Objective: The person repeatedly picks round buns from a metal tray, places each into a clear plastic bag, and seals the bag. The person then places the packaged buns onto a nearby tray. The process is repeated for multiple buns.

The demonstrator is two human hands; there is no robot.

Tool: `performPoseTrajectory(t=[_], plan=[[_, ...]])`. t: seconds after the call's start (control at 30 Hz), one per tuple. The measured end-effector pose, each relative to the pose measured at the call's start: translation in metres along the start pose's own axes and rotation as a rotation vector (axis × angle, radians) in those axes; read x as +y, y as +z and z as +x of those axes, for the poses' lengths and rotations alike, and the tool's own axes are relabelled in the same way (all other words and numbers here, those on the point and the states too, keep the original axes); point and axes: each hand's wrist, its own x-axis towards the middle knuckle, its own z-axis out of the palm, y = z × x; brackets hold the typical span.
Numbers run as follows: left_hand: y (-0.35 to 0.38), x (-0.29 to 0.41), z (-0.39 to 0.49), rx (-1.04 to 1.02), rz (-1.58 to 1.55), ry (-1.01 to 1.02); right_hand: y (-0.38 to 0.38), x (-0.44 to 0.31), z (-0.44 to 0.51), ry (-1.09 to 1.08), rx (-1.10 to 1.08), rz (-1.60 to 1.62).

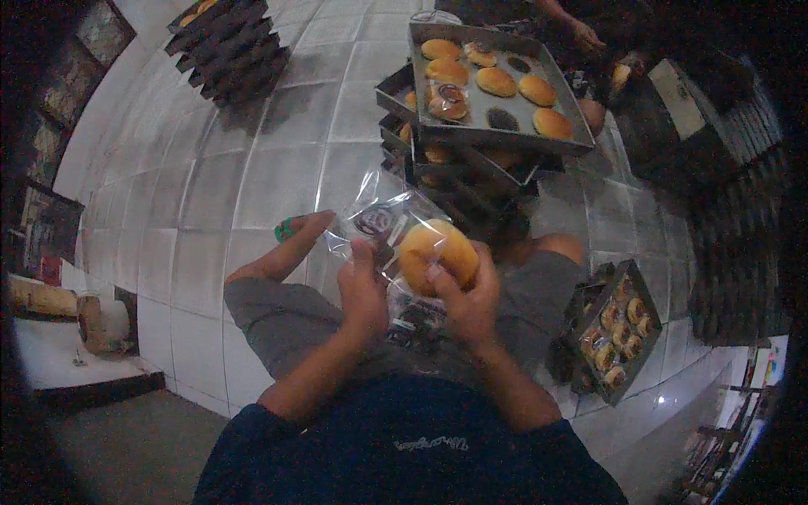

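My left hand (364,290) grips a clear plastic bag (379,218) that bears a dark printed mark. In my right hand (470,306) is a round golden bun (439,255), thumb on its near side. The bun lies at the bag's right end; how far it sits inside I cannot tell. More printed plastic bags (413,315) rest in my lap below both hands. Beyond them stands a metal baking tray (495,132) with several bare buns (495,82) and a bagged bun (448,101).
The tray tops a crooked stack of trays (398,95). Another tray (622,372) at right holds bagged ring-shaped breads (609,353). Dark stacked trays (227,53) stand far left on the tiled floor (284,151). Another person's hand (587,36) shows past the bun tray.
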Motion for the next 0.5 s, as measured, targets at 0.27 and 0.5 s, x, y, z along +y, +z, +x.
performPoseTrajectory(t=[0.27, 0.5], plan=[[-0.002, 0.003, -0.026, -0.291, 0.280, 0.126, -0.025, -0.001, -0.006, 0.220, -0.250, 0.266], [-0.032, -0.005, -0.048, -0.061, 0.077, 0.073, -0.006, -0.006, -0.046, -0.233, -0.197, -0.214]])
